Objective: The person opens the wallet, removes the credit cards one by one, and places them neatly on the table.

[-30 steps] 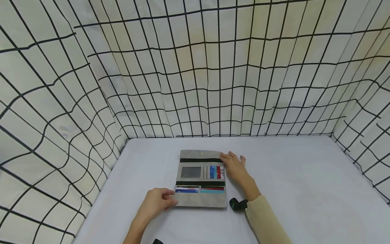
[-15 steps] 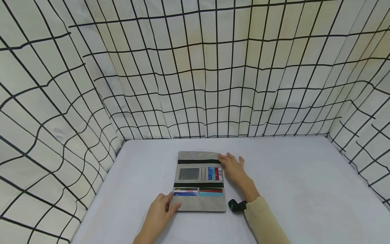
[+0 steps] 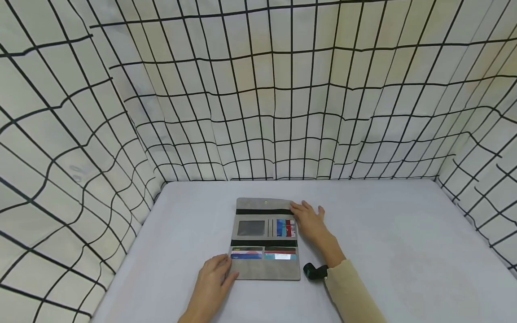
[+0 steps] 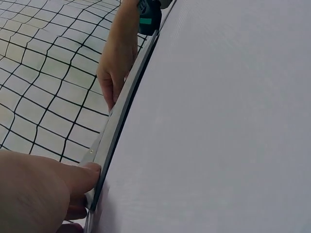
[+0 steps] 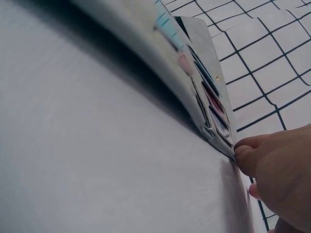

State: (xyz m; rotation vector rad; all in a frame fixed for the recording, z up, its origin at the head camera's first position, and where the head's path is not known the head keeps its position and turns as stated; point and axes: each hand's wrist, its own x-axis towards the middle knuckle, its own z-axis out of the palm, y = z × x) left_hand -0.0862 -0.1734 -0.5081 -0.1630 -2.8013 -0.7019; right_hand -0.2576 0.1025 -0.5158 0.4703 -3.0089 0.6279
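A grey wallet (image 3: 264, 269) lies unfolded on the white table, its inside facing up. It has a clear window (image 3: 251, 228), bank cards (image 3: 285, 228) in the upper right slots and more cards (image 3: 247, 254) in the lower slots. At the wallet's lower left edge, my left hand (image 3: 210, 280) holds on with thumb and fingers; the left wrist view shows the thumb (image 4: 87, 175) against that edge. My right hand (image 3: 311, 222) pinches the upper right edge, as the right wrist view of that hand (image 5: 282, 160) shows. Some fingertips of both hands are hidden.
The white table (image 3: 396, 242) spreads around the wallet. Black-lined white walls (image 3: 282, 98) close in the back and both sides. A dark camera (image 3: 315, 271) is strapped to the right wrist, near the wallet's right edge.
My left hand has shifted along the wallet's left edge and changed its hold, now with the thumb nearer the lower left corner. My right hand stays at the upper right edge.
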